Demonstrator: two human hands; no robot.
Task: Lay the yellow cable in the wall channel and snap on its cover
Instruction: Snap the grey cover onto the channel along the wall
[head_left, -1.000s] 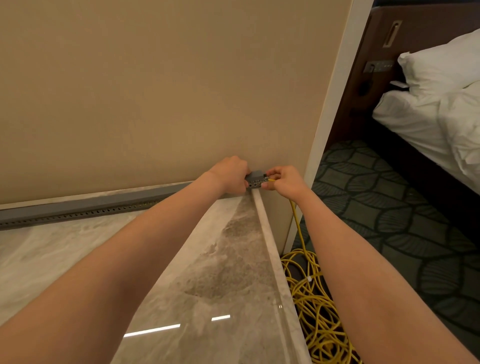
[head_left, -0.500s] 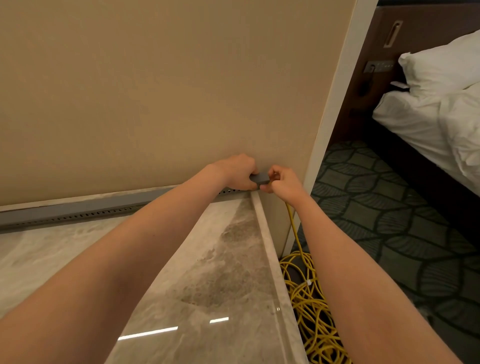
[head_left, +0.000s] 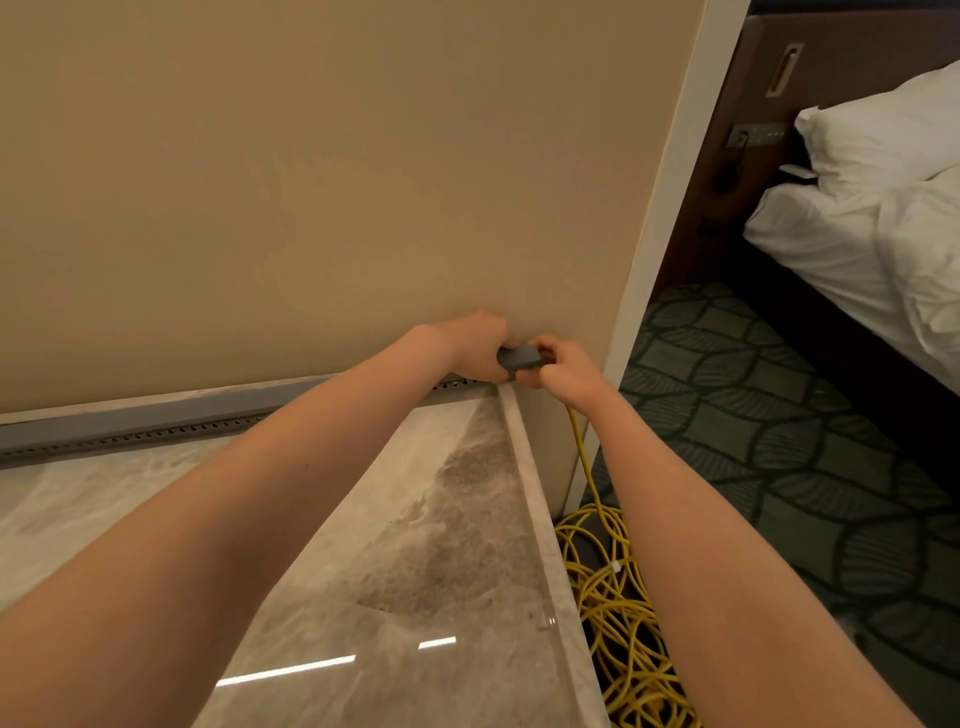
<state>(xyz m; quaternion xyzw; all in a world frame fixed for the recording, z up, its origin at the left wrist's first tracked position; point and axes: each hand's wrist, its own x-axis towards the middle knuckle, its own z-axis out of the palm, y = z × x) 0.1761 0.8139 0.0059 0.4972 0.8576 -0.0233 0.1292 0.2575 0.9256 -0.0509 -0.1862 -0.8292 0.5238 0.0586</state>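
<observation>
A grey slotted wall channel (head_left: 156, 423) runs along the foot of the beige wall, above the marble counter. At its right end my left hand (head_left: 475, 345) grips the grey cover end (head_left: 519, 356), which is tilted up off the channel. My right hand (head_left: 558, 366) pinches the same end from the right, and the yellow cable (head_left: 584, 457) comes out from under it. The cable hangs down past the counter's edge to a loose tangle (head_left: 623, 623) on the floor. My fingers hide the cable's tip.
The glossy marble counter (head_left: 389, 571) fills the lower middle, with its raised edge (head_left: 540, 519) on the right. A white door frame (head_left: 670, 208) ends the wall. Beyond it lie patterned dark carpet (head_left: 779, 441) and a bed with white linen (head_left: 883, 208).
The cover's right end has lifted from lying against the channel to tilting upward between my hands. Both hands rose slightly with it. The view shifted a little.
</observation>
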